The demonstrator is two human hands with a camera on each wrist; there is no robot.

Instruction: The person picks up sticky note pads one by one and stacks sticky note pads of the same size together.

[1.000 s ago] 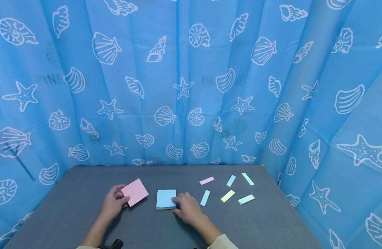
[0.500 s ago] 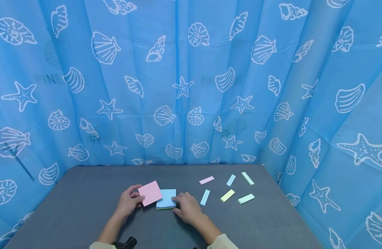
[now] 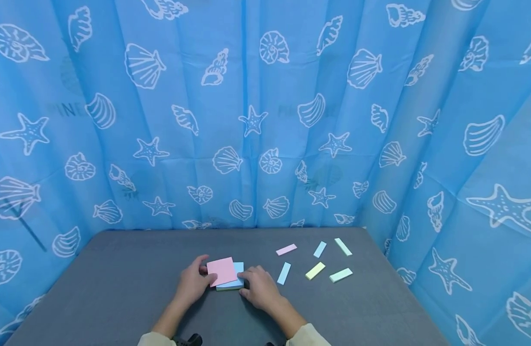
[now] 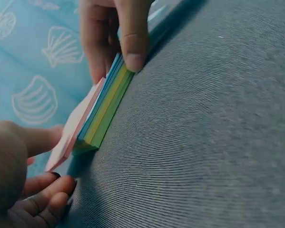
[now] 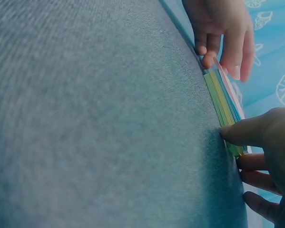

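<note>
A pink sticky note pad [image 3: 222, 270] is pinched in my left hand [image 3: 192, 282], thumb on top and fingers beneath its left side. It overlaps a square stack of sticky note pads [image 3: 238, 267] with blue on top, sitting slightly askew over it. In the left wrist view, the stack's edge [image 4: 106, 111] shows blue, yellow and green layers, and the pink pad [image 4: 74, 124] tilts against the top. My right hand [image 3: 261, 289] holds the stack at its right side, with the thumb [image 5: 242, 132] on the front edge and other fingers around the right side.
Several slim sticky note strips lie spread to the right on the dark grey table [image 3: 356, 312], among them a pink strip [image 3: 286, 249], a yellow strip [image 3: 315, 270] and a pale green strip [image 3: 341, 275]. A blue shell-patterned curtain [image 3: 265, 120] hangs behind the table.
My left hand has carried the pink pad rightward from beside the stack until it overlaps the blue top. The right hand has stayed at the stack's right side.
</note>
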